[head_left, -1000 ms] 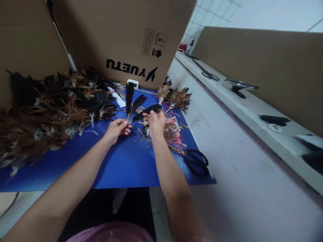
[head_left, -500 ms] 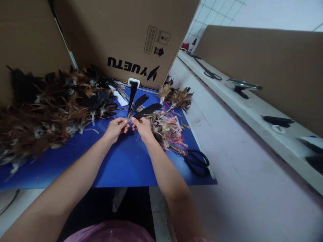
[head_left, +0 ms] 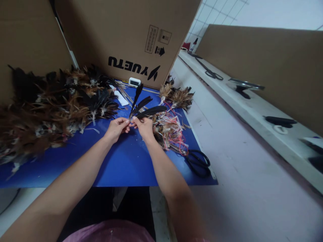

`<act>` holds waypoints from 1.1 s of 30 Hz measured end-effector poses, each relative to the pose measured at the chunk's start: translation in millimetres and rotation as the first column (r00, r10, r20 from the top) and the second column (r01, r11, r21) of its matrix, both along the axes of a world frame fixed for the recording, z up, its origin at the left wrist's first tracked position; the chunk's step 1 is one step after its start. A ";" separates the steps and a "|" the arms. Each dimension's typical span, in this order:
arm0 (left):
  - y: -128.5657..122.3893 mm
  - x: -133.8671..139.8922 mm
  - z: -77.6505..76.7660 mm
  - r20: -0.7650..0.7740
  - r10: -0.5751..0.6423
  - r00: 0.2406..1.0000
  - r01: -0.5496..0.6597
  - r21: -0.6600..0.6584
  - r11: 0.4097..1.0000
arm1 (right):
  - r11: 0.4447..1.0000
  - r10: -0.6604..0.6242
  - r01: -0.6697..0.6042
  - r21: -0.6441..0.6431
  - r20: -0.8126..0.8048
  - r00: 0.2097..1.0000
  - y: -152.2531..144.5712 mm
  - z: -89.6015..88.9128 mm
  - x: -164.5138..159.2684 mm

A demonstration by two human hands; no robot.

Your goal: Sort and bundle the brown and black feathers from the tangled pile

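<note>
Box (head_left: 126, 33) beyond, inside hidden | left grip (head_left: 117, 129), right grip (head_left: 144, 128) pinching black feathers (head_left: 155, 110) at base | tips fanning away, rightward!

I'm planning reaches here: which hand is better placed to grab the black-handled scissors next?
Probably the right hand: it is nearer the scissors, which lie on its side. The left hand is farther off; both hands are at the base of the black feathers.

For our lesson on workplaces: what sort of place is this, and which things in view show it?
Probably a feather-craft workspace: feather bunches are heaped on a blue work surface, black-handled scissors lie near its right edge, and the left hand holds a few black feathers.
</note>
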State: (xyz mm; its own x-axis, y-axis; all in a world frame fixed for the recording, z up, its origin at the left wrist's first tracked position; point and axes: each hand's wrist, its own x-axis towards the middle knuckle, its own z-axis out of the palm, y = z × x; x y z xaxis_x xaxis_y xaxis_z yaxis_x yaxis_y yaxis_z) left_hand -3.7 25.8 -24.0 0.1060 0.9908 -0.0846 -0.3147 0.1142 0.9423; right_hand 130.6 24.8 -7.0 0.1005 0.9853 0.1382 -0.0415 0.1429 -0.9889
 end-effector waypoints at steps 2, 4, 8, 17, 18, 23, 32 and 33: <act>-0.6 0.1 0.5 -0.011 0.001 1.000 -0.001 0.003 1.000 | 1.000 0.005 -0.005 -0.002 0.008 1.000 0.0 -0.4 0.2; -1.0 0.0 0.4 -0.013 -0.005 1.000 0.005 0.012 1.000 | 1.000 0.007 -0.007 -0.001 0.017 1.000 0.0 -0.6 0.5; -0.5 -0.7 -1.3 -0.008 -0.016 1.000 0.016 0.030 0.999 | 1.000 0.002 -0.001 -0.007 0.035 0.999 -0.4 0.1 0.6; -0.3 -0.2 -1.1 -0.032 -0.015 0.999 0.016 0.027 1.000 | 1.000 0.017 -0.018 0.008 0.018 1.000 -1.7 1.2 -0.9; -0.2 -0.3 -1.2 -0.035 -0.016 0.999 0.017 0.026 1.000 | 1.000 0.017 -0.017 0.006 0.018 1.000 -1.7 1.1 -1.0; 0.5 -0.6 -1.6 -0.058 -0.024 0.998 0.026 0.030 0.999 | 1.000 0.011 -0.011 -0.021 0.019 1.000 -2.5 1.7 -2.2; -0.7 0.1 1.2 -0.096 -0.051 0.994 0.055 0.046 0.997 | 0.998 0.052 -0.050 -0.031 0.053 0.997 -1.9 0.5 -0.1; -0.4 0.1 1.3 -0.087 -0.048 0.995 0.053 0.052 0.997 | 0.997 0.069 -0.067 -0.028 0.067 0.995 -1.5 0.6 0.8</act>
State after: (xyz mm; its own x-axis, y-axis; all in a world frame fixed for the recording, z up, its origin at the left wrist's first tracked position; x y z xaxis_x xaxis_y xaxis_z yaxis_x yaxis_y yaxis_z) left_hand -3.5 25.4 -22.8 0.1508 0.9877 -0.0422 -0.2273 0.0762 0.9708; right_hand 131.4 23.3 -6.3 0.0243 0.9928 0.1172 0.0176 0.1168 -0.9930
